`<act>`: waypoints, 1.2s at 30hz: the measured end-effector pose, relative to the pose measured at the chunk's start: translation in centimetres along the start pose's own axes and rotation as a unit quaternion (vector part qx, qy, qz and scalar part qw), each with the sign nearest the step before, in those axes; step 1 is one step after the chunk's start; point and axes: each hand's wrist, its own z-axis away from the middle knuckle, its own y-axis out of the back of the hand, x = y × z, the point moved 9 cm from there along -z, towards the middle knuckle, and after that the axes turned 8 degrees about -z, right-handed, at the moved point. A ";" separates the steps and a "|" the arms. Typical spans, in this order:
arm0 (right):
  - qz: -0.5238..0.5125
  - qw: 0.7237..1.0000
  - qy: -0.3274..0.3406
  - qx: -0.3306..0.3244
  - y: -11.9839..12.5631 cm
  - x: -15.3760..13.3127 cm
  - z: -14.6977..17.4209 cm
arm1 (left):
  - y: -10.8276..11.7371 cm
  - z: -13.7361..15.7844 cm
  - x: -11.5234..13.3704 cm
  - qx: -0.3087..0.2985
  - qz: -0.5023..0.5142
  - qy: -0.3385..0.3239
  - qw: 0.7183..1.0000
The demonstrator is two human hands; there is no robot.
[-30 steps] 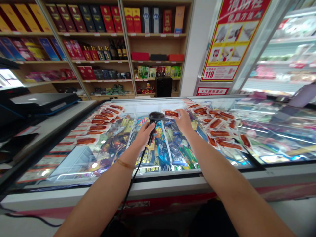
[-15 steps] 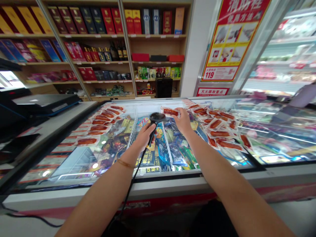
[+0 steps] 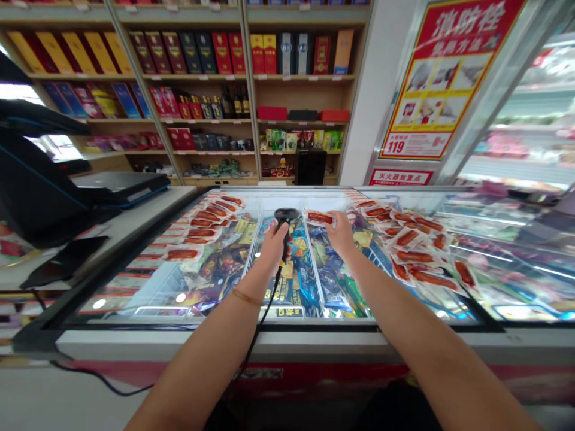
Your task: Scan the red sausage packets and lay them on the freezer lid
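My left hand (image 3: 274, 244) is wrapped round the handle of a black corded barcode scanner (image 3: 286, 213), held above the glass top of a chest freezer (image 3: 314, 342). Just right of the scanner head, my right hand (image 3: 340, 234) pinches the right end of a packaged sausage (image 3: 318, 216) in clear wrapping. On the glass to the right lies a loose pile of similar packaged sausages (image 3: 414, 257). Another group of wrapped sausages (image 3: 202, 232) is spread in a line to the left. The scanner's cord (image 3: 265, 317) hangs down past my left forearm.
Bagged frozen goods sit in baskets (image 3: 317, 269) beneath the glass. A flat scale-like device (image 3: 123, 185) and a dark machine (image 3: 38, 179) stand on the counter at left. Shelves of boxes (image 3: 197, 78) line the back wall, beside a red fire-hydrant poster (image 3: 442, 84).
The view has shifted, so the whole scene sits further right and slightly lower. Both hands keep hold of the scanner and the sausage, which stay close together.
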 end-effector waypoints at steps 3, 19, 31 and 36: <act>-0.019 0.999 -0.011 -0.025 -2.1 -1.0 -0.3 | 3.1 -0.2 1.7 0.094 0.032 0.021 0.995; -0.114 0.967 0.047 -0.222 -26.8 -20.4 0.7 | 28.1 4.7 5.1 0.391 0.082 -0.032 0.916; 0.003 0.983 0.016 -0.183 -20.9 -14.9 0.4 | 19.7 2.2 4.4 0.259 0.085 -0.009 0.962; 0.065 0.987 -0.020 -0.147 -11.6 -7.2 0.0 | 10.9 0.2 3.1 0.160 0.098 0.014 0.982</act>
